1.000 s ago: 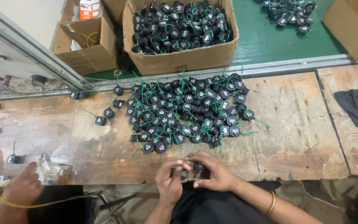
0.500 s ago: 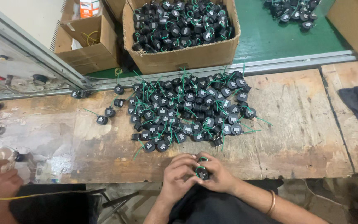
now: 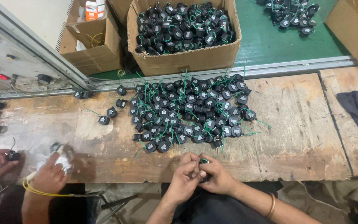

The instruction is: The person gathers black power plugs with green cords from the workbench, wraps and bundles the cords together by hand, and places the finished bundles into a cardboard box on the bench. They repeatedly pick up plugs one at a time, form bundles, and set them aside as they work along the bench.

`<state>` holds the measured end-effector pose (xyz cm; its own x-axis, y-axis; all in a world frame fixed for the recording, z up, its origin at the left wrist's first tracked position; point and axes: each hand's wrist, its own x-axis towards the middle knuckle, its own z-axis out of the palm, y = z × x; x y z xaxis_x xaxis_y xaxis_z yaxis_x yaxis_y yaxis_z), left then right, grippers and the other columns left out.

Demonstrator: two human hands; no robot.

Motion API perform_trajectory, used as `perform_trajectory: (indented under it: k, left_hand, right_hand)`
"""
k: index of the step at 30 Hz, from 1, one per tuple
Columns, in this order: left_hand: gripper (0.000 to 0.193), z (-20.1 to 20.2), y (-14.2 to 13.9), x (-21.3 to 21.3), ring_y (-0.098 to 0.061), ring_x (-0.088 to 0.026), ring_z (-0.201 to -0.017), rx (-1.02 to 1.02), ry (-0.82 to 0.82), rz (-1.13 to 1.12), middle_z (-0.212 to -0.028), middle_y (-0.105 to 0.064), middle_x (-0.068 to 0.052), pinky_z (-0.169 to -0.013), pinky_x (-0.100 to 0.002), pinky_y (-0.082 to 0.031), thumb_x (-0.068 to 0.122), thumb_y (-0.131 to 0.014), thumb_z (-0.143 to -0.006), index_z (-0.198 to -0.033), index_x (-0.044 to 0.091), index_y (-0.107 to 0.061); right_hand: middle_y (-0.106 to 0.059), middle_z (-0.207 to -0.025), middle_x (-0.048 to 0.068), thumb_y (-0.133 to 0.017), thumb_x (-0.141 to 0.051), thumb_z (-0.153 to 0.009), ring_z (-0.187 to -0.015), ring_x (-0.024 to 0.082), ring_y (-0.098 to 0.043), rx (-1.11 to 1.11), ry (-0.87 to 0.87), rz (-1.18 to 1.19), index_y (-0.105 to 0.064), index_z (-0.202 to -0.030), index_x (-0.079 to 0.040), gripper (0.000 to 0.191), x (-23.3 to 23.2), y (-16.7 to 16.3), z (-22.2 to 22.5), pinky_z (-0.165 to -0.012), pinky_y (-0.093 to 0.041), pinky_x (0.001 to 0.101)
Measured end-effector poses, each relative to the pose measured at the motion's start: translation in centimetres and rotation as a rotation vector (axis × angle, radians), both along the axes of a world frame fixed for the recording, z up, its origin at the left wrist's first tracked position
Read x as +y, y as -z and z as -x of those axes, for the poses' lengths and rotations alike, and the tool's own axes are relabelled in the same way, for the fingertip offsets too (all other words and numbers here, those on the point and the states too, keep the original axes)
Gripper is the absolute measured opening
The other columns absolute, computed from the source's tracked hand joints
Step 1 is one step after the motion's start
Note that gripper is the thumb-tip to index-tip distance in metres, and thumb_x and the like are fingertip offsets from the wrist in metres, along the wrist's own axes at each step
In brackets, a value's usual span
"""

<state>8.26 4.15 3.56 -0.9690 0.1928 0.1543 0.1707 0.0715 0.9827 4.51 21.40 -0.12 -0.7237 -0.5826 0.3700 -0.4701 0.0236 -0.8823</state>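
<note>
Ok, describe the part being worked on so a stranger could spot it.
Start at the wooden bench and its big heap of black parts with green wires. Below it, at the near edge, the left hand and right hand pinch one part, the only one held.

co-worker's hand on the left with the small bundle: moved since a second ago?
Yes. The co-worker's hand shifted right along the workbench edge, toward the pile of black parts; the pile itself stayed put.

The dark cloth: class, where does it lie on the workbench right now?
In the head view the dark cloth lies crumpled at the far right of the wooden workbench, well right of the pile of black parts.
</note>
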Motion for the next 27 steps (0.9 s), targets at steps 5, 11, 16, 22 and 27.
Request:
perform_trajectory:
  k: [5,11,16,22,27]
  left_hand:
    - [0.027,0.5,0.3,-1.7,-0.057,-0.023,-0.096,0.261,-0.186,0.165,-0.098,-0.056,-0.009,-0.081,-0.034,-0.048,0.002,-0.082,-0.075,-0.082,0.004,-0.056]
    - [0.030,2.7,0.3,-4.6,-0.065,-0.030,-0.090,0.359,-0.596,0.582,-0.102,-0.068,-0.011,-0.077,-0.039,-0.054,0.005,-0.083,-0.072,-0.101,0.003,-0.073]
    - [0.022,3.0,1.4,-4.3,-0.067,-0.027,-0.086,0.487,-0.666,0.668,-0.095,-0.072,-0.007,-0.077,-0.037,-0.054,0.002,-0.083,-0.076,-0.097,0.006,-0.076]
    - [0.023,1.3,1.9,-4.7,-0.070,-0.019,-0.086,0.375,-0.661,0.153,-0.097,-0.071,-0.011,-0.074,-0.029,-0.058,-0.011,-0.073,-0.082,-0.103,-0.001,-0.074]
    - [0.028,0.6,0.4,-2.0,-0.077,-0.023,-0.088,0.401,-0.305,-0.099,-0.098,-0.076,-0.011,-0.078,-0.034,-0.061,-0.013,-0.070,-0.082,-0.106,0.000,-0.072]
  right_hand:
    - [-0.061,-0.102,0.011,-0.092,-0.015,-0.068,-0.096,0.028,-0.065,-0.005,0.101,0.036,-0.068,-0.092,-0.005,0.035,-0.1,0.4,0.2,-0.081,-0.053,0.0394]
    - [-0.060,-0.101,0.009,-0.092,-0.019,-0.075,-0.099,0.025,-0.063,-0.037,0.032,0.024,-0.061,-0.084,-0.007,0.035,0.3,0.1,0.2,-0.084,-0.052,0.0386]
    - [-0.060,-0.102,0.009,-0.093,-0.021,-0.080,-0.103,0.027,-0.063,-0.027,-0.035,0.020,-0.062,-0.085,-0.008,0.034,0.1,-0.2,0.4,-0.087,-0.053,0.0391]
    - [-0.062,-0.114,0.012,-0.089,-0.031,-0.081,-0.111,0.029,-0.063,-0.066,-0.029,0.008,-0.067,-0.114,-0.007,0.047,0.7,-0.1,0.7,-0.097,-0.051,0.0418]
    - [-0.060,-0.134,0.019,-0.085,-0.040,-0.078,-0.128,0.036,-0.056,-0.055,-0.101,-0.013,-0.057,-0.139,-0.001,0.077,1.5,1.9,0.7,-0.109,-0.043,0.0467]
